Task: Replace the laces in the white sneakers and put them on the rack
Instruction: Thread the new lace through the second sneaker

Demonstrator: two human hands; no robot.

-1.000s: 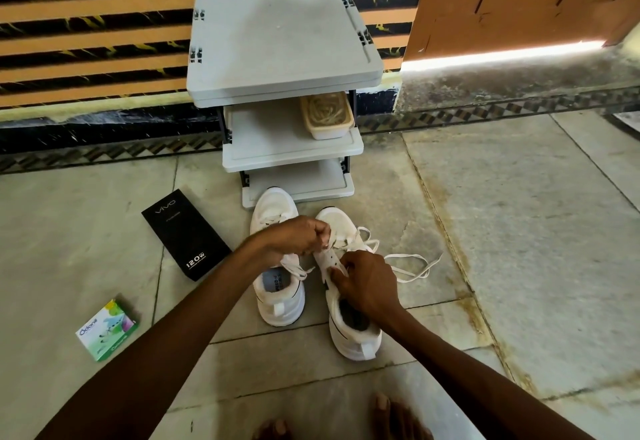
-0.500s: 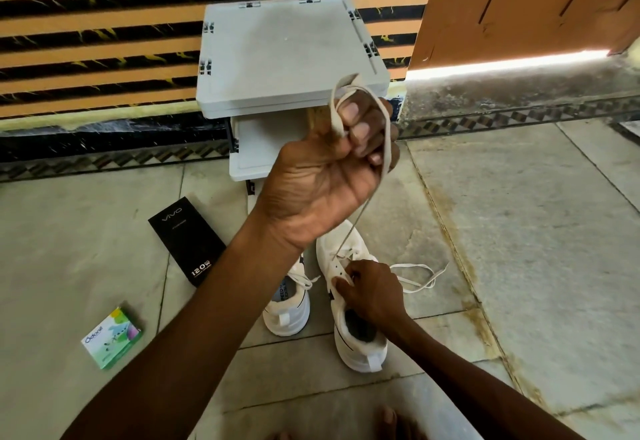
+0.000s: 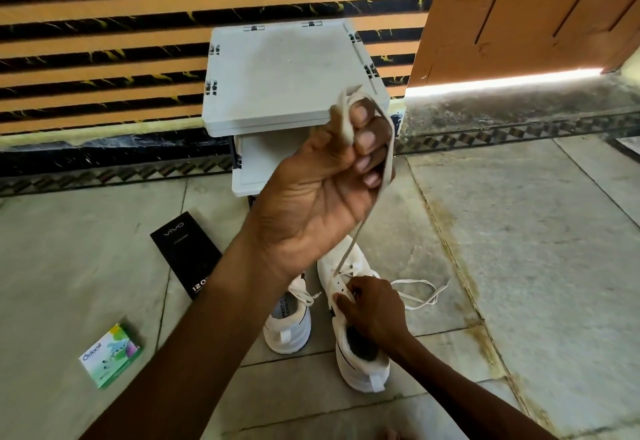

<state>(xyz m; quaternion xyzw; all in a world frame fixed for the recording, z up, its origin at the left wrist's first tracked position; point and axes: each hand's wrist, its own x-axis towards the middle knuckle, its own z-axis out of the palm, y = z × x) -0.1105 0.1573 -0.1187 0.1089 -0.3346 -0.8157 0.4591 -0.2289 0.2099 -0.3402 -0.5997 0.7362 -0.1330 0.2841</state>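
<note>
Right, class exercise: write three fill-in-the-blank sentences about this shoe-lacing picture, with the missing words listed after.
The left hand grips a white ____ leading down to a sneaker. The right hand holds that sneaker, which stands on the ____. The box printed VIVO is ____ in colour.
Missing words: lace; floor; black.

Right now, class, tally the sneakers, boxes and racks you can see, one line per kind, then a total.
Sneakers: 2, laced sneaker and held sneaker
Boxes: 2, black box and green box
Racks: 1, rack
Total: 5
</note>
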